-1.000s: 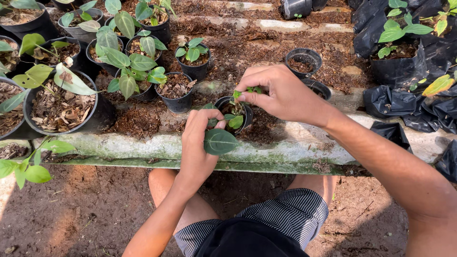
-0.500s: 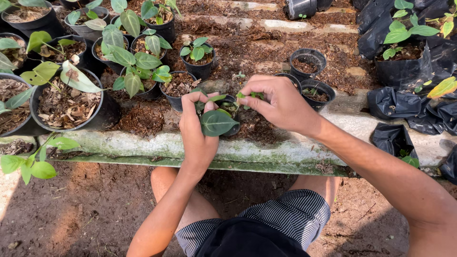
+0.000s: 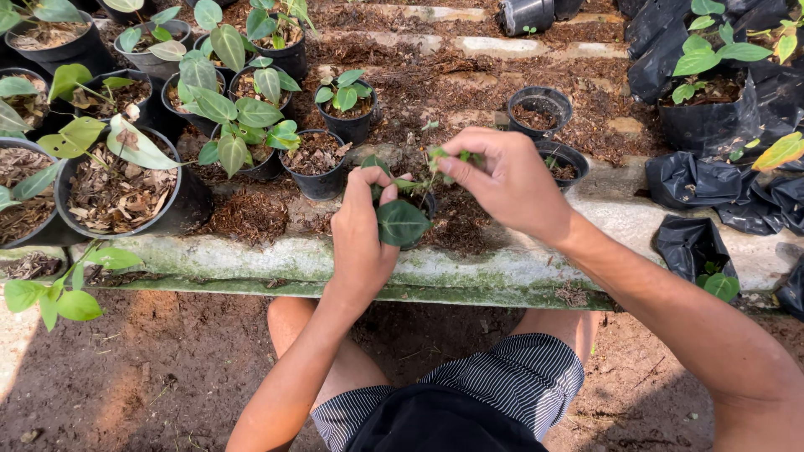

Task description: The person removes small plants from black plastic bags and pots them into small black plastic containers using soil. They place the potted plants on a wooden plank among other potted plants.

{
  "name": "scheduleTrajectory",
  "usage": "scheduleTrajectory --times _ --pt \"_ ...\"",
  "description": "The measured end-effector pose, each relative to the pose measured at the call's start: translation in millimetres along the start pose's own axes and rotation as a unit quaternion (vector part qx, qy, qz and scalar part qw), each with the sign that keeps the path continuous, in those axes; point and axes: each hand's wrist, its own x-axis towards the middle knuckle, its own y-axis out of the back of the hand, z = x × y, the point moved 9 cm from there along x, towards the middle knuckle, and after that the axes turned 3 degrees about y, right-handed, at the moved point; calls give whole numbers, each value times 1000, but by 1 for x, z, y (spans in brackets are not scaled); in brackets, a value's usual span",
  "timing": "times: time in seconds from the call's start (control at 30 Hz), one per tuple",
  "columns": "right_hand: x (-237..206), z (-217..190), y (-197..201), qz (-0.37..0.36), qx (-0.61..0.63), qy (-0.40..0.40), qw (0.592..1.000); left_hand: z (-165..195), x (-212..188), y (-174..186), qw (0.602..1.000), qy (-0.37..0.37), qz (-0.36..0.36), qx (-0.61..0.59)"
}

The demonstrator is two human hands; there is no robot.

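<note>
My left hand (image 3: pixel 362 238) grips the stem of a small plant whose dark green heart-shaped leaf (image 3: pixel 400 223) hangs against my fingers. My right hand (image 3: pixel 502 180) pinches the plant's small upper leaves (image 3: pixel 437 156) between thumb and fingers. Both hands hover over a small black pot (image 3: pixel 424 206) that stands on a mossy concrete ledge (image 3: pixel 251 255); the pot is mostly hidden behind my hands. My knees and striped shorts show below the ledge.
Several black pots with green leafy plants (image 3: pixel 243 125) fill the upper left. Two small soil-filled pots (image 3: pixel 540 110) stand right of my hands. Black plastic grow bags (image 3: pixel 712 109) sit at the right. Loose mulch covers the bed; bare earth lies below.
Both hands have lifted the plant slightly and drawn closer together over the pot; the large leaf has shifted up against my left fingers.
</note>
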Motion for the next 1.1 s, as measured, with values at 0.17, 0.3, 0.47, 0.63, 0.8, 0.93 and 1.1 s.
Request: scheduleTrajectory --times 0.17,0.3,0.47,0.63,0.8,0.93,1.1 --pt "0 -15 21 24 -2 66 998 5 2 4 997 -13 4 -75" --pt "-9 -16 43 40 -33 12 999 20 6 14 996 -39 -15 -83" --pt "-54 -13 43 -9 -59 -101 993 29 17 20 989 -16 -148 -28" --pt "-95 -30 33 -3 16 -69 998 48 24 27 965 -89 -248 -6" --pt "-113 -52 -16 -98 -17 46 994 56 25 31 944 -146 -293 42" --pt "-121 -49 -76 -213 -73 72 972 52 28 24 928 -150 -335 60" --pt "-120 -44 -131 -277 -283 161 904 43 39 12 913 -144 -375 70"
